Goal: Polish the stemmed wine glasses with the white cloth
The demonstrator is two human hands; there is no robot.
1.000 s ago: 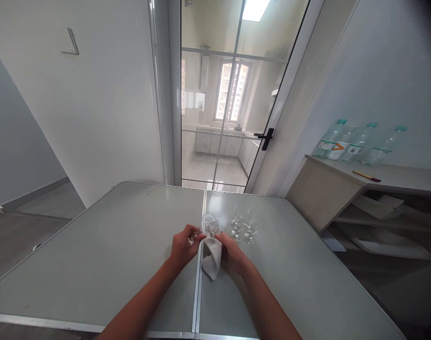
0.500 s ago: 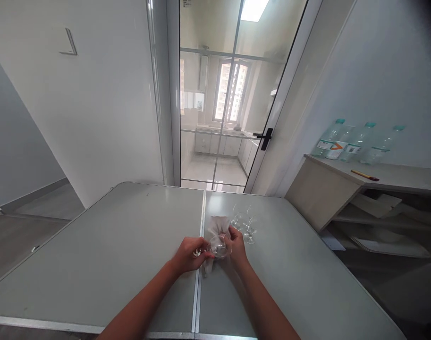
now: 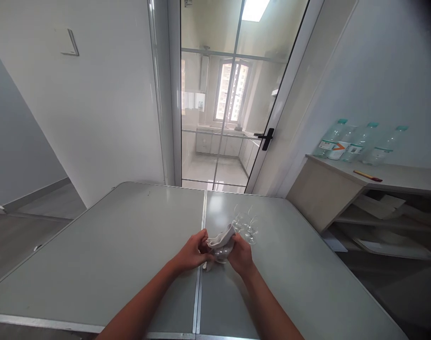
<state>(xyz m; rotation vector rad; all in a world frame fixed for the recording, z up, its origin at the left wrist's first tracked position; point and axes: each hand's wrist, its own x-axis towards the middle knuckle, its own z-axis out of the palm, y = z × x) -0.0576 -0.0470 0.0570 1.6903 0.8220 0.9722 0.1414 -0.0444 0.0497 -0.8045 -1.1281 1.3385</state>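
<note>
Over the middle seam of the grey table (image 3: 112, 245), both my hands meet around a small clear stemmed glass (image 3: 222, 255). My left hand (image 3: 193, 252) is closed on the glass from the left. My right hand (image 3: 240, 253) is closed on a white cloth (image 3: 220, 238) that is draped over the top of the glass. Part of the glass is hidden by the cloth and my fingers. Two more clear stemmed glasses (image 3: 245, 225) stand upright just beyond my right hand.
A glass door (image 3: 232, 104) with a black handle stands behind the table. To the right is a wooden shelf unit (image 3: 342, 189) carrying several plastic bottles (image 3: 357, 141) and a pencil. The table's front edge runs along the bottom of the view.
The glass was held higher with the cloth hanging below it; it then came down toward me, and the cloth now lies over the top of the glass between both hands.
</note>
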